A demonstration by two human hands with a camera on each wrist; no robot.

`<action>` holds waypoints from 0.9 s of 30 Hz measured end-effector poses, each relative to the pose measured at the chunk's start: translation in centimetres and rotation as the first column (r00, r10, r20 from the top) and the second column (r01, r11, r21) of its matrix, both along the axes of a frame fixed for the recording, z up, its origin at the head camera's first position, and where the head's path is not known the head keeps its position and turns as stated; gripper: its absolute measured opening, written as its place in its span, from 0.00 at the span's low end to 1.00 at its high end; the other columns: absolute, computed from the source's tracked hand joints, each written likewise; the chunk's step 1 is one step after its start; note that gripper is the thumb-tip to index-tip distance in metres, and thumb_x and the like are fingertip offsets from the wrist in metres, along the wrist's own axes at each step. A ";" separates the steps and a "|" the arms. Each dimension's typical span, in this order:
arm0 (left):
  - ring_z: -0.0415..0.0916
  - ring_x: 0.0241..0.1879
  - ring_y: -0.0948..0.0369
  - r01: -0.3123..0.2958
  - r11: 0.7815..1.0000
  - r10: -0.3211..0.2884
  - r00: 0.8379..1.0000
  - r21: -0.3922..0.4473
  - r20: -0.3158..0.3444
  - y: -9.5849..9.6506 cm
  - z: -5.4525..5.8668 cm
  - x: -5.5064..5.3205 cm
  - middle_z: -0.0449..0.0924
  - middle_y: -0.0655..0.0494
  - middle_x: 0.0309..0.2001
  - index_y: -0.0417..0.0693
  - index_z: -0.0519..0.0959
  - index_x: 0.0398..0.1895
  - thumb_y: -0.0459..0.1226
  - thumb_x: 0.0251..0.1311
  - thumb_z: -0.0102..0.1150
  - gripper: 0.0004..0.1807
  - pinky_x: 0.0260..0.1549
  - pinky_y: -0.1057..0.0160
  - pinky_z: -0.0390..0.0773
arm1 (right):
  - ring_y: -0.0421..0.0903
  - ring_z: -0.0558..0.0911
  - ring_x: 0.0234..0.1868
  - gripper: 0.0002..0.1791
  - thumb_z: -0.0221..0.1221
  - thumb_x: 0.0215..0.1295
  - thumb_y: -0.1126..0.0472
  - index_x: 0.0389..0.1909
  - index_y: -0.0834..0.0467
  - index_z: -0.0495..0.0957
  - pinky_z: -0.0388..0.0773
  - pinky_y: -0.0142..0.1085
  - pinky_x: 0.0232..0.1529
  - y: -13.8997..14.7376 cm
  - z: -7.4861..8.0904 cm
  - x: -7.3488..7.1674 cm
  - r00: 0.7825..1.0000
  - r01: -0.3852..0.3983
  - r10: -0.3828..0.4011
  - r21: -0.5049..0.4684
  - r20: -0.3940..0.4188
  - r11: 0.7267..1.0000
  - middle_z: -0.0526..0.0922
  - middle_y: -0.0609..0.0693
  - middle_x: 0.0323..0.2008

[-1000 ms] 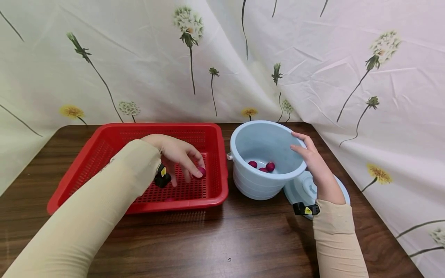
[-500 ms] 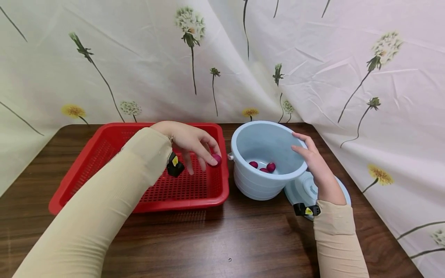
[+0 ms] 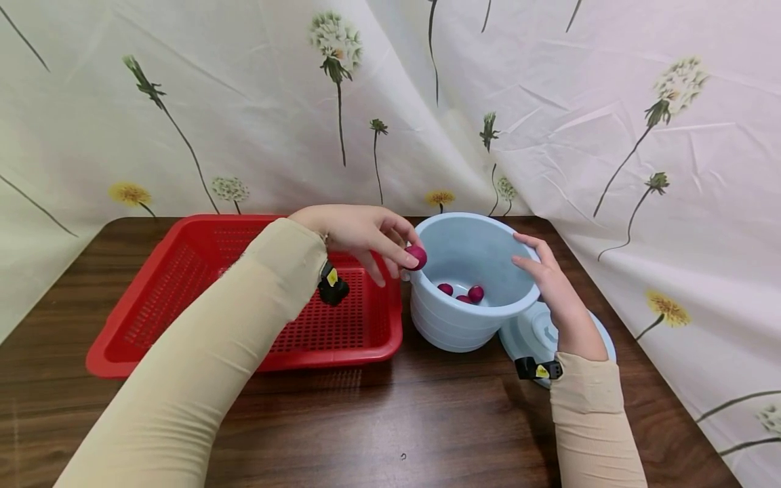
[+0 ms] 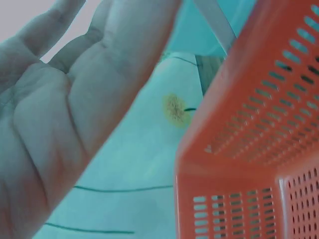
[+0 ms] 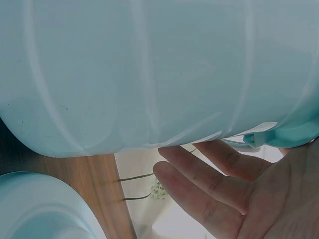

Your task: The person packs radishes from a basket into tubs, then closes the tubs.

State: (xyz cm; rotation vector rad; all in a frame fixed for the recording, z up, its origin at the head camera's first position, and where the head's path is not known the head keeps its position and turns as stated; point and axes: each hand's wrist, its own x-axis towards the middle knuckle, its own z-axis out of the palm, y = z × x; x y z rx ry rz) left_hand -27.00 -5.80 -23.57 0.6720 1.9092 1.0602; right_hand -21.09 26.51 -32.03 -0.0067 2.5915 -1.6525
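A small round magenta ball (image 3: 416, 257), plum-like in look, is pinched between the thumb and fingers of my left hand (image 3: 369, 234). That hand is at the left rim of a light blue bucket (image 3: 454, 331), and the ball overlaps the rim in the head view. Several similar magenta balls (image 3: 476, 293) lie on the bucket's bottom. My right hand (image 3: 552, 278) grips the bucket's right rim, its thumb reaching inside. In the right wrist view, fingers (image 5: 204, 191) lie along the outer wall. The left wrist view shows my palm (image 4: 55, 114) beside the basket, with the ball hidden.
A red perforated basket (image 3: 329, 356) stands left of the bucket, under my left forearm. Behind the right wrist lies a light blue lid (image 3: 537, 332) on the brown wooden table (image 3: 366, 427). A flower-printed cloth (image 3: 256, 108) hangs along the back and right.
My left hand has lifted the ball up out of the red basket and carried it rightward to the bucket's rim. My right hand keeps its grip on the bucket.
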 end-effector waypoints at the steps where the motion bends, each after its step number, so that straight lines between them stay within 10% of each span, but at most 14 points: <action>1: 0.81 0.46 0.47 -0.004 1.000 0.004 1.000 0.015 -0.005 0.2 0.0 0.0 0.78 0.43 0.51 0.45 0.74 0.59 0.38 0.64 0.63 0.21 0.46 0.52 0.85 | 0.64 0.58 0.71 0.33 0.43 0.76 0.50 0.78 0.51 0.47 0.67 0.57 0.60 0.0 0.0 0.0 1.000 0.000 0.000 -0.001 0.000 1.000 0.43 0.59 0.77; 17: 0.79 0.43 0.53 -0.027 0.987 0.042 0.995 0.160 -0.087 3.8 -0.3 -0.3 0.77 0.47 0.56 0.48 0.75 0.61 0.34 0.59 0.67 0.25 0.42 0.59 0.84 | 0.64 0.60 0.70 0.33 0.43 0.76 0.50 0.78 0.51 0.47 0.67 0.57 0.60 0.1 0.0 -0.1 1.000 0.000 0.000 -0.003 -0.007 1.000 0.44 0.59 0.77; 27: 0.77 0.53 0.51 -0.170 0.946 0.198 0.977 0.276 -0.076 5.9 -1.9 0.1 0.75 0.48 0.59 0.47 0.75 0.60 0.33 0.58 0.68 0.26 0.48 0.56 0.84 | 0.63 0.60 0.70 0.33 0.43 0.76 0.50 0.78 0.50 0.47 0.67 0.56 0.61 0.1 -0.1 -0.2 1.000 -0.002 0.002 -0.009 -0.006 1.000 0.43 0.59 0.77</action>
